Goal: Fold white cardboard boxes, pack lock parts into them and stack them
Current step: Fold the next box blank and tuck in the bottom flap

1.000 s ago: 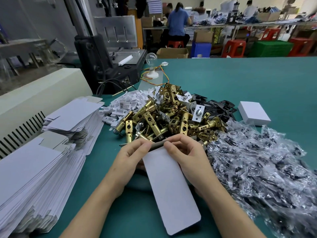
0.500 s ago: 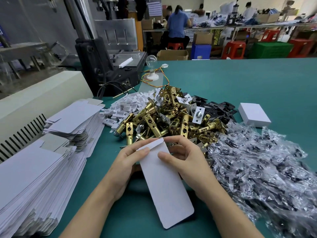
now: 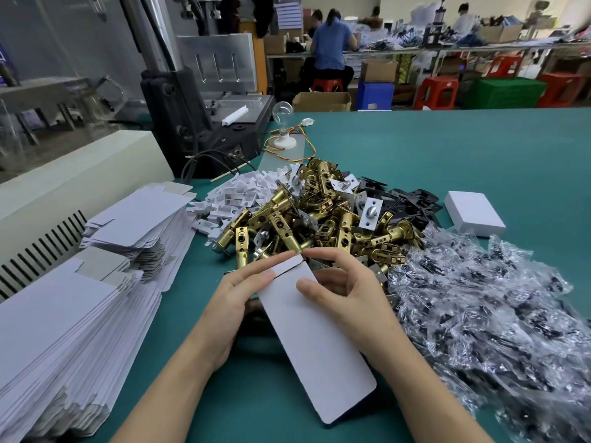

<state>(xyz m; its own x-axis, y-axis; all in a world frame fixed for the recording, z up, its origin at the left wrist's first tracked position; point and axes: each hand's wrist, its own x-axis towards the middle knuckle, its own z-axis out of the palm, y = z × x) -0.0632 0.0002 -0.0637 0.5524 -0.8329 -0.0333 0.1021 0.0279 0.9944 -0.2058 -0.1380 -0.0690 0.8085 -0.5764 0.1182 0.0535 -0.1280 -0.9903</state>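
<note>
thumb and curled fingers of the right hand (image 3: 348, 298) pinch the white cardboard box (image 3: 313, 340) at its far end, steadying it while the left hand (image 3: 233, 302) grips the side, forefinger along the end flap, likely tucking it. brass latches (image 3: 319, 215) crowd twelve o'clock; bagged parts (image 3: 495, 308) at three, flat blanks (image 3: 64, 314) at nine.

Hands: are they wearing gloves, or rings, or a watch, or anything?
No gloves. The left hand and the right hand are both bare, with no rings that I can see and short, plain nails. The forearms are bare too: no sleeves, watch or bracelet in view.
</note>
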